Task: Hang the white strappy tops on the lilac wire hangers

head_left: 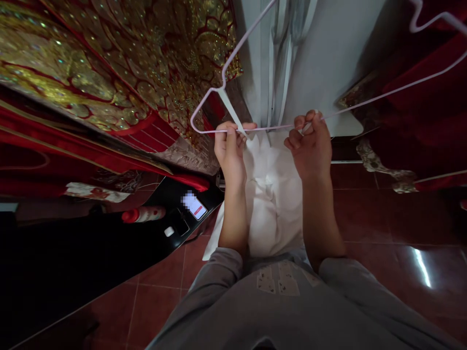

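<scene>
Crossing fingers of left hand (232, 153), right hand (313, 148), hanger (270, 129)

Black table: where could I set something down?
The table looks bare left of the bottle, towards the near edge, though it is dark there. Crowded: the right end, with the white case, lit phone and red cloth.

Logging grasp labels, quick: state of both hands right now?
Left hand: closed on the pink hanger's lower bar, white strap at its fingers.
Right hand: fingers closed at the same bar; exact grip can't be told.
</scene>
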The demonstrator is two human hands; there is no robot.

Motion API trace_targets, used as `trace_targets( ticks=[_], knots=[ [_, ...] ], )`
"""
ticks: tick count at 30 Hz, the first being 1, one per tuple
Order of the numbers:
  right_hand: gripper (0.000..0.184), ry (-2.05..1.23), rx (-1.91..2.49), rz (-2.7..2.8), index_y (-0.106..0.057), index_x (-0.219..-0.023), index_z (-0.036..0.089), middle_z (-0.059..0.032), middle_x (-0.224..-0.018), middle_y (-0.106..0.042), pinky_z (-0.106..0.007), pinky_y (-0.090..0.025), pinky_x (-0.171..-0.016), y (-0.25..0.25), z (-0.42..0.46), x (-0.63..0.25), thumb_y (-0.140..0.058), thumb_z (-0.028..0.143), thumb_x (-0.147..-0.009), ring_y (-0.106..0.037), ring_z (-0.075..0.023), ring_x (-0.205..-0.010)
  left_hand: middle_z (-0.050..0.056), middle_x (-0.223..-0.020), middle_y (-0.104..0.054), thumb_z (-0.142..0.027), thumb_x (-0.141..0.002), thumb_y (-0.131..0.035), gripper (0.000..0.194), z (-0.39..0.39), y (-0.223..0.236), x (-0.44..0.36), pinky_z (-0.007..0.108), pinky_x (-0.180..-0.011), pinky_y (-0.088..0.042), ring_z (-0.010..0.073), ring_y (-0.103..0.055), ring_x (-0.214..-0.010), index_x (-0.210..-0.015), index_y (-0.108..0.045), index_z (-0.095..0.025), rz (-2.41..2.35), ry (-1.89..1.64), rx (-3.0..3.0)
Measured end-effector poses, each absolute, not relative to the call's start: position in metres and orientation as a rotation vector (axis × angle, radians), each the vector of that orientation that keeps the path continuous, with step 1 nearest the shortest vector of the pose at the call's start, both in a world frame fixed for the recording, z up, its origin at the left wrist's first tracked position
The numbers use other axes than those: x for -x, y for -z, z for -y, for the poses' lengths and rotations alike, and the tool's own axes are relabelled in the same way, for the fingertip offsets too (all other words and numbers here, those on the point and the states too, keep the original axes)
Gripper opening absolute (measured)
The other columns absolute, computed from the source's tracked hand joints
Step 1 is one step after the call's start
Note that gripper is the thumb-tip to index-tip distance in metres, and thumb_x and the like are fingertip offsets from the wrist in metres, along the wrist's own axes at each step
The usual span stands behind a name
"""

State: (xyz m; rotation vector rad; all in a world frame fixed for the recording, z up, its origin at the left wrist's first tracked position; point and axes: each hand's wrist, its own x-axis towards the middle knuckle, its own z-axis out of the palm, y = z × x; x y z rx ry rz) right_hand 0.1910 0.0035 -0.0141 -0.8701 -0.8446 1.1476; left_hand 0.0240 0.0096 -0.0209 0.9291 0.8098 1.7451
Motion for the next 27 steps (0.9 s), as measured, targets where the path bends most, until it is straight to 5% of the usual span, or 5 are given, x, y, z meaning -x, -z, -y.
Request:
trace_targets(
  ticks=[7,11,14,18,27],
  knots=[
    [0.016,-0.828,0.947,0.6,-0.075,-0.085,0.025,-0.0015,-0.088,-0.078,-0.023,-0.033,-0.046,0.001,0.011,-0.209,-0.067,0.036,-0.094,-0.045,-0.0059,-0.051,0.002,-0.09,-0.075,-0.06,-0.1,-0.071,0.034,-0.01,0.016,-0.02,0.036,-0.085,-0.054,0.0213,-0.07,-0.083,-0.098,-0.057,-0.03,-0.806,-1.854,-1.012],
    [0.044,-0.545,1.011,0.408,-0.084,-0.083,0.024,-0.0015,-0.083,-0.082,-0.016,-0.026,-0.037,-0.007,0.006,-0.255,-0.046,0.003,-0.088,-0.044,-0.0031,-0.041,0.001,-0.086,-0.076,-0.057,-0.102,-0.072,0.029,-0.012,0.016,-0.015,0.035,-0.081,-0.053,0.0213,-0.07,-0.081,-0.098,-0.059,-0.03,-0.762,-1.85,-1.039],
    [0.043,-0.436,0.996,0.447,-0.086,-0.079,0.023,-0.0009,-0.079,-0.08,-0.011,-0.039,-0.043,-0.018,0.002,-0.283,-0.055,-0.005,-0.088,-0.057,-0.003,-0.048,0.001,-0.086,-0.077,-0.054,-0.103,-0.071,0.028,-0.012,0.017,-0.017,0.034,-0.08,-0.054,0.02,-0.07,-0.08,-0.097,-0.059,-0.029,-0.772,-1.858,-1.031],
    [0.04,-0.424,0.927,0.503,-0.083,-0.067,0.022,0.0011,-0.078,-0.078,-0.013,-0.058,-0.061,-0.034,0.002,-0.297,-0.065,-0.005,-0.091,-0.074,-0.0061,-0.065,0.001,-0.088,-0.078,-0.056,-0.103,-0.07,0.031,-0.011,0.016,-0.02,0.034,-0.082,-0.056,0.0197,-0.071,-0.08,-0.096,-0.057,-0.029,-0.817,-1.836,-1.006],
    [0.024,-0.39,0.971,0.872,-0.087,-0.082,0.028,0.004,-0.084,-0.081,-0.018,-0.062,-0.071,-0.065,-0.007,-0.302,-0.076,0.008,-0.09,-0.076,-0.0079,-0.074,0.0,-0.083,-0.077,-0.052,-0.103,-0.074,0.03,-0.015,0.008,-0.008,0.031,-0.082,-0.055,0.017,-0.071,-0.078,-0.098,-0.059,-0.026,-0.734,-1.906,-1.035]
  ],
)
